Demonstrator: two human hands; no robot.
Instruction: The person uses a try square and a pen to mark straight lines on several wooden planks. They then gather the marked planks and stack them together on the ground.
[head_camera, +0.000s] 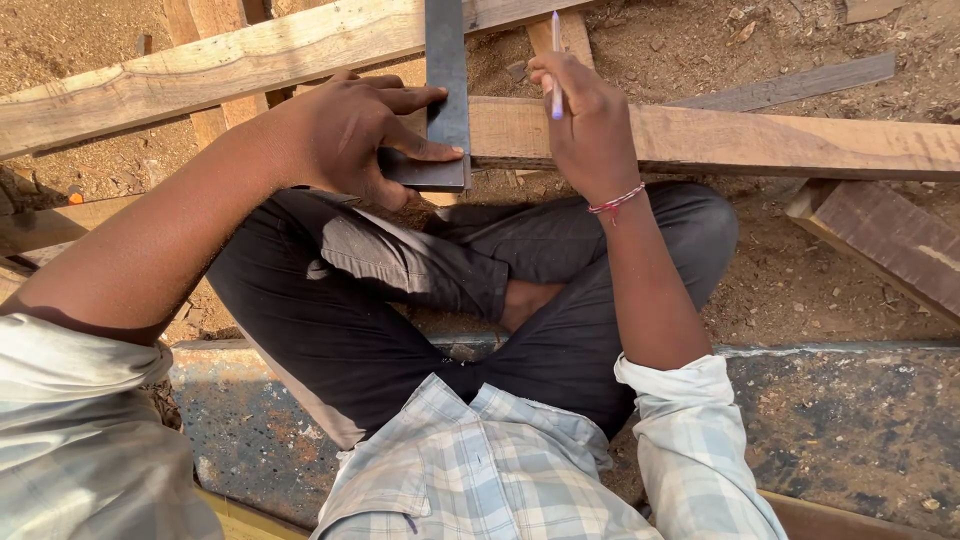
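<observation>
ground (800, 290): sawdust-strewn dirt | scrap planks (880, 240) lying about | light: strong sun, sharp shadows

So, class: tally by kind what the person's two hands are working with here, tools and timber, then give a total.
Dark metal square under left hand: 1
Pencil in right hand: 1
Wooden plank beneath them: 1
Total: 3

Bright, warm sunlight falls from the left, casting hard shadows; focus stays sharp.
</observation>
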